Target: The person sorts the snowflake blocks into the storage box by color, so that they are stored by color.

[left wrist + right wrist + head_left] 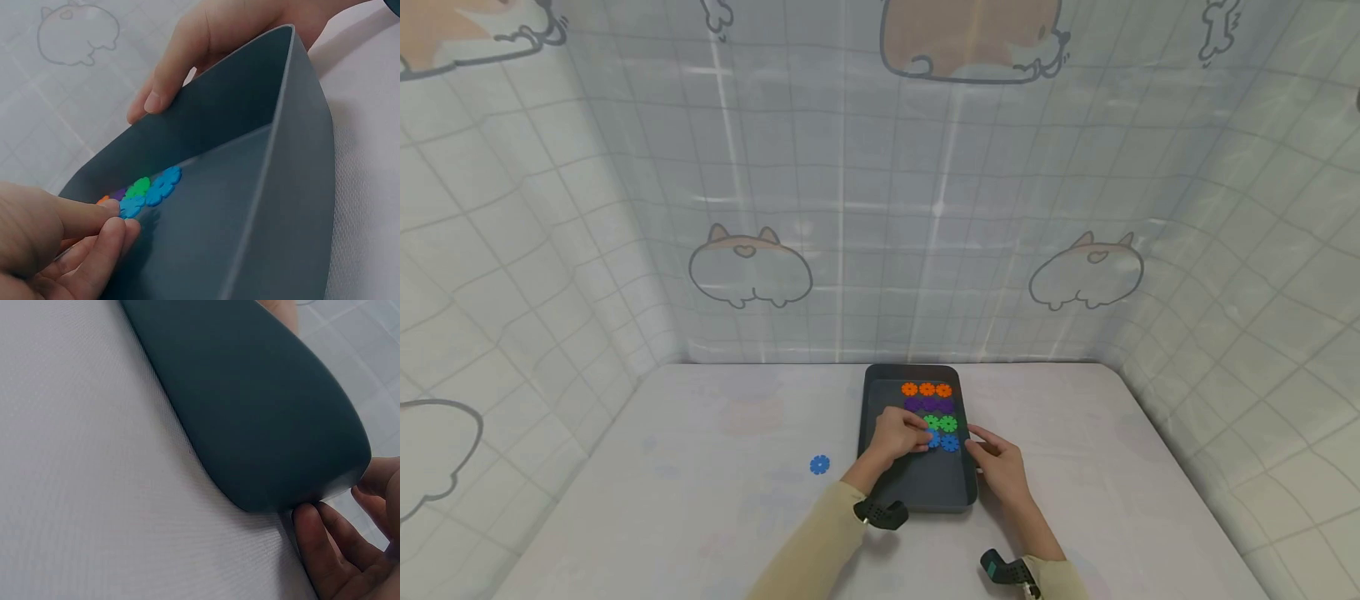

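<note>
A dark grey tray [925, 492] holds rows of flower-shaped plastic pieces along its right side. My left hand [897, 435] reaches into it and pinches a blue flower piece [132, 207] between thumb and fingers, beside another blue flower piece [950, 443]. Above that row lie green pieces [949, 424], partly covered by the hand, then purple pieces [931, 404] and orange pieces [927, 389]. At the tray's right wall, my right hand [1004, 473] grips the rim; in the left wrist view one fingertip overlaps the wall's inner side.
One loose blue flower piece [819, 464] lies on the white tabletop [730, 500], left of the tray. A curtain [895, 208] with cartoon dog prints hangs behind the table and along both sides. Each wrist wears a black strap.
</note>
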Available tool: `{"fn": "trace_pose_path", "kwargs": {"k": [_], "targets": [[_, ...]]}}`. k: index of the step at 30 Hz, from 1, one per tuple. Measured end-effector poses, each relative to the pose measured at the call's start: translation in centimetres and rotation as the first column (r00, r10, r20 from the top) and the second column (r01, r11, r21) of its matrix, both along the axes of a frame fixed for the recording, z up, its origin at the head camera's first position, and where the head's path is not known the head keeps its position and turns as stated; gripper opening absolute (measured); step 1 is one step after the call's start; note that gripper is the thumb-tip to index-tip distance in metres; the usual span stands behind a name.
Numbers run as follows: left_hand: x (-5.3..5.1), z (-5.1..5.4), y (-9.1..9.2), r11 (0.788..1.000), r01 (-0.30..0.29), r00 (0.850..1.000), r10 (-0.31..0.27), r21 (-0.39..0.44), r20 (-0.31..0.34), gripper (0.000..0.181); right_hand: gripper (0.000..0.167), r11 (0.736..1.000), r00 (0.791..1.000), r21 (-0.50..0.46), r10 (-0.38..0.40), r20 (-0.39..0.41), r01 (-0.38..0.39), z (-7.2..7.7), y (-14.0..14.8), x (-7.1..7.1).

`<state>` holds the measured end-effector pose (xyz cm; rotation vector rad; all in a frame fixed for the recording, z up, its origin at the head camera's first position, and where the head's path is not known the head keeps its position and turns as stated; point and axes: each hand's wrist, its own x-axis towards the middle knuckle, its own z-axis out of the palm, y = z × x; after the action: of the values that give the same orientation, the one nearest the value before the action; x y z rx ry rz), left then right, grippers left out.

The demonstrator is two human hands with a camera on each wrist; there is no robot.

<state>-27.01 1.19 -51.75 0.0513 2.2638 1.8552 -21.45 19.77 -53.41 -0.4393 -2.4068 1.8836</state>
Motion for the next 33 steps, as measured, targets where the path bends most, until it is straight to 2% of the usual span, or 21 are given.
{"fn": "trace_pose_path", "kwargs": {"k": [11, 27, 33], "targets": [[0.18, 0.09, 0.21, 1.0, -0.008, 1.0, 0.008, -0.01, 0.022, 0.015, 0.036, 1.0, 1.0, -0.002, 0.002, -0.011, -0.002, -0.08, 0.06, -0.03], [0.09, -0.45, 0.34, 0.999, -0.031, 0.999, 0.03, -0.037, -0.009, 0.014, 0.035, 1.0, 1.0, 0.003, -0.002, -0.007, 0.003, -0.13, 0.02, 0.06], [-0.05, -0.76, 0.43, 0.997, -0.036, 0.999, 0.034, -0.07, -0.034, 0.014, 0.035, 1.0, 1.0, -0.011, -0.007, -0.013, 0.006, -0.06, 0.05, 0.09]]}}
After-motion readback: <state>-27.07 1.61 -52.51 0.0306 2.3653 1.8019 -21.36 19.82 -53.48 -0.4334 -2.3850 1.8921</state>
